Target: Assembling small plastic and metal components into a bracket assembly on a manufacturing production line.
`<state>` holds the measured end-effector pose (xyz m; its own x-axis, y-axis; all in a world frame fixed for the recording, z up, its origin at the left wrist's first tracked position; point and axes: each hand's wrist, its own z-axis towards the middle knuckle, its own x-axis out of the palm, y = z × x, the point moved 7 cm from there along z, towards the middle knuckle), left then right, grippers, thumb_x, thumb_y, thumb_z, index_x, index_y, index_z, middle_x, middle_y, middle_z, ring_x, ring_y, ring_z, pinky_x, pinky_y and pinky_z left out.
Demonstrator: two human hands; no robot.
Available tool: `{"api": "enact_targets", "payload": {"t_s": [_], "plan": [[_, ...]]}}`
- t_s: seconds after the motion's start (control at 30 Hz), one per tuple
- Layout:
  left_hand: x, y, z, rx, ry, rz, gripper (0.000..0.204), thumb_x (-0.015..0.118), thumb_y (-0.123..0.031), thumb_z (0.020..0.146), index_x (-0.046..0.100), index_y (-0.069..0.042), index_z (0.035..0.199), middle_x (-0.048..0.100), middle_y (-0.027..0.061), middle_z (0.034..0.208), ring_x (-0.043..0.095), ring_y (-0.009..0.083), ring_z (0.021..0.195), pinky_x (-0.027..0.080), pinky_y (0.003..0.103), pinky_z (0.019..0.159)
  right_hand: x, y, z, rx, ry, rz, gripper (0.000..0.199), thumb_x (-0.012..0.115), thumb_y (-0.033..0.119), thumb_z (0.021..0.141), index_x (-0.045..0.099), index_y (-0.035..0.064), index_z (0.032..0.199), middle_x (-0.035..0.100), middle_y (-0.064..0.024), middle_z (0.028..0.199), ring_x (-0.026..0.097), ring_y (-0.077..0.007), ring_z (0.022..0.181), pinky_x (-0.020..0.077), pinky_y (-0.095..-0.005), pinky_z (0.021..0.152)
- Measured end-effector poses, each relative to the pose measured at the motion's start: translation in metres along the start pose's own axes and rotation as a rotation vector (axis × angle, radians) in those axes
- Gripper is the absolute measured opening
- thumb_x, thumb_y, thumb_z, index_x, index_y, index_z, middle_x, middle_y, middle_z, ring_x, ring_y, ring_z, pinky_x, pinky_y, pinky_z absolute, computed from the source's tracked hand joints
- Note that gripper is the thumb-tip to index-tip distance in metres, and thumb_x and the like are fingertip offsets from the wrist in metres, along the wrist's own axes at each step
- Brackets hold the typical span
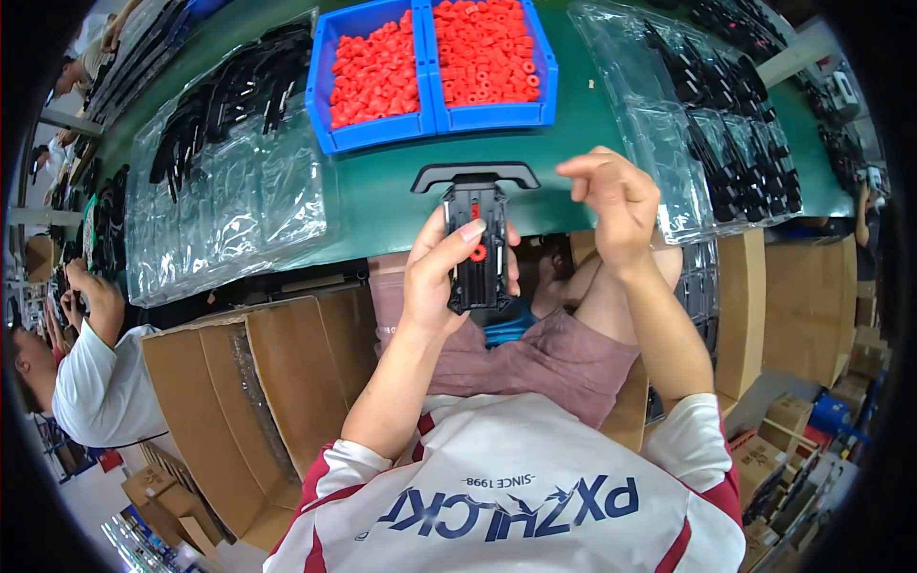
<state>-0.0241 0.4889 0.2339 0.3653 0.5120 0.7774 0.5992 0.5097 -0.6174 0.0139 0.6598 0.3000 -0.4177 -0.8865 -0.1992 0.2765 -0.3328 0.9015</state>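
One black part (492, 282) is clasped in the left hand (435, 272), while the raised right hand (619, 205), half-curled, seems empty.

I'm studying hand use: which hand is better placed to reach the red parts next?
Probably the right hand: it's clear of the black part, with nothing visibly held. The left hand grips that part, so it seems occupied.

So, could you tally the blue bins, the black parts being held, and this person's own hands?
Blue bins: 2
Held black part: 1
Own hands, left hand and right hand: 2
Total: 5
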Motion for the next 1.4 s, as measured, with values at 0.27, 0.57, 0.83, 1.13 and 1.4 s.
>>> {"api": "enact_targets", "payload": {"t_s": [0.27,0.57,0.83,1.13,1.4], "plan": [[-0.001,0.002,0.000,0.072,-0.117,0.062,0.035,0.048,-0.016,0.093,0.045,0.002,0.122,0.061,0.0228,0.099,0.063,0.0256,0.066,0.055,0.035,0.048,-0.038,-0.034,-0.032,0.027,-0.048,-0.162,0.033,0.047,0.014,0.099,0.062,-0.0007,0.074,0.063,-0.0117,0.085,0.054,-0.0159,0.070,0.0427,-0.0246,0.061],[0.010,0.006,0.004,0.121,-0.231,0.154,0.033,0.049,-0.017,0.091,0.049,0.000,0.120,0.062,0.0198,0.098,0.063,0.0244,0.067,0.053,0.030,0.055,0.005,0.027,-0.060,0.157,0.005,0.443,0.024,0.053,0.009,0.095,0.068,-0.0051,0.082,0.066,-0.0161,0.099,0.058,-0.0176,0.071,0.0466,-0.0257,0.064],[0.009,0.005,-0.001,0.183,-0.266,0.210,0.031,0.051,-0.017,0.092,0.052,-0.001,0.119,0.064,0.0176,0.097,0.063,0.0226,0.067,0.052,0.028,0.059,0.018,0.022,-0.069,0.235,0.089,0.230,0.014,0.061,0.004,0.088,0.072,-0.0052,0.086,0.067,-0.0130,0.100,0.056,-0.0154,0.067,0.0444,-0.0238,0.062],[0.001,-0.005,-0.007,0.290,-0.486,0.258,0.027,0.054,-0.014,0.093,0.052,-0.003,0.117,0.065,0.0149,0.095,0.063,0.0201,0.067,0.054,0.029,0.058,0.019,0.030,-0.074,0.293,0.114,0.162,0.010,0.065,0.002,0.085,0.072,-0.0047,0.088,0.068,-0.0125,0.100,0.057,-0.0149,0.069,0.0445,-0.0231,0.061],[0.005,-0.010,-0.010,0.388,-0.571,0.264,0.025,0.055,-0.012,0.093,0.051,-0.005,0.117,0.065,0.0135,0.096,0.064,0.0195,0.068,0.055,0.029,0.058,0.040,0.054,-0.075,-0.076,0.256,-0.312,0.013,0.064,-0.002,0.083,0.071,-0.0068,0.092,0.066,-0.0169,0.108,0.064,-0.0226,0.083,0.0515,-0.0278,0.070]]}}
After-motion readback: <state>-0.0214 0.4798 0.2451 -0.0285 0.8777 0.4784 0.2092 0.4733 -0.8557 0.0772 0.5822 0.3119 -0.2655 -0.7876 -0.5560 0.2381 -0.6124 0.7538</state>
